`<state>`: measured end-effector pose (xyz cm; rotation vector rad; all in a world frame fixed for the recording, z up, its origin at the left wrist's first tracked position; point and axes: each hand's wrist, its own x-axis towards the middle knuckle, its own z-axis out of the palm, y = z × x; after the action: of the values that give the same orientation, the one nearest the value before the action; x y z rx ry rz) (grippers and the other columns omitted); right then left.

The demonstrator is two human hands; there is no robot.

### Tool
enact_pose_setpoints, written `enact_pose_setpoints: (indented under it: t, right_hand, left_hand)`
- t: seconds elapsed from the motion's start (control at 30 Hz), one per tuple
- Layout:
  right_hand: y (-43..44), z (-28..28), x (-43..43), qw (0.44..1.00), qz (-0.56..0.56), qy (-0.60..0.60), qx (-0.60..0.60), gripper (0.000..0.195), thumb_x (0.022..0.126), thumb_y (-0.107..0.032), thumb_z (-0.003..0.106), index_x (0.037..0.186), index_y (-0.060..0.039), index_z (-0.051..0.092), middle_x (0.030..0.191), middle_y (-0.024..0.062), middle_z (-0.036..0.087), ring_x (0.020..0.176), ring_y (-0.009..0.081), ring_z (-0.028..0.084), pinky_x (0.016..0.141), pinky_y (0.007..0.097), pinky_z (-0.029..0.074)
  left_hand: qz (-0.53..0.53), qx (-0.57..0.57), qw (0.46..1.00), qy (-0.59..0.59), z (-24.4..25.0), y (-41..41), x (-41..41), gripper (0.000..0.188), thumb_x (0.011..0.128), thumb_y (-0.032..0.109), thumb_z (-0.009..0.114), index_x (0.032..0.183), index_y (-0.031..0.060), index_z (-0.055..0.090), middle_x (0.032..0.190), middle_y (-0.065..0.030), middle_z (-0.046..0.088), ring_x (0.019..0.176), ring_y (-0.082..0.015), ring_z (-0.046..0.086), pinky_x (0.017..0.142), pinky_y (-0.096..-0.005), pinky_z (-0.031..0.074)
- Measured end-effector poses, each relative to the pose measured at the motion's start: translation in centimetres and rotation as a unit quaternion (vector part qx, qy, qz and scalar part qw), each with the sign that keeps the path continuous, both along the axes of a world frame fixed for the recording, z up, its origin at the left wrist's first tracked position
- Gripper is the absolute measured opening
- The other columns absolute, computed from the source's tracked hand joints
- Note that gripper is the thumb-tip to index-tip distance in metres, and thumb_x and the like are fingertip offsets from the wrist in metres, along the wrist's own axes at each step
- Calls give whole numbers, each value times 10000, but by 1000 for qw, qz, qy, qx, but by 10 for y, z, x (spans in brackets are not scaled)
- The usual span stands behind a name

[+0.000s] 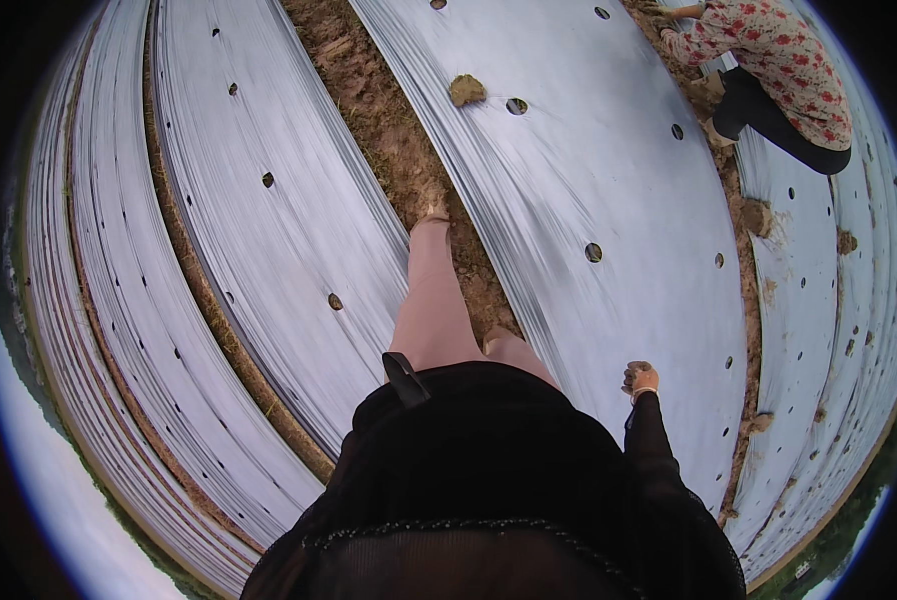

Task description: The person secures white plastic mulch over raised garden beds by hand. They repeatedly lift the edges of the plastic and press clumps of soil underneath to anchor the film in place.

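Observation:
My right hand, soiled and with its fingers curled, hangs over the plastic mulch film of the bed to my right. Nothing shows in its grip. My left hand is out of view. Before me runs a furrow of brown soil between two film-covered beds, and my legs stand in it. Round holes pierce the film; one planting hole lies up and to the left of my right hand. A clod of soil rests on the film beside another hole.
A person in a flowered top crouches at the upper right, hands down at the edge of the right bed. Another soil furrow runs beyond that bed. More film-covered beds with holes stretch away on the left.

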<state>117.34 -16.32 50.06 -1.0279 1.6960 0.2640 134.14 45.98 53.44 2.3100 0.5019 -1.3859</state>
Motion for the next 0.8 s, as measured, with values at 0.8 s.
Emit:
enact_pose_setpoints:
  t: [0.8]
  right_hand:
    - [187,-21,145,983,-182,-31,10,192,795,-54,537,973,-42,608,829,111,631,699,211,601,586,361,491]
  left_hand:
    - [-108,-39,993,-25,31,-90,477,255,820,278,568,1008,120,634,814,-38,613,746,-165,583,621,-316,501]
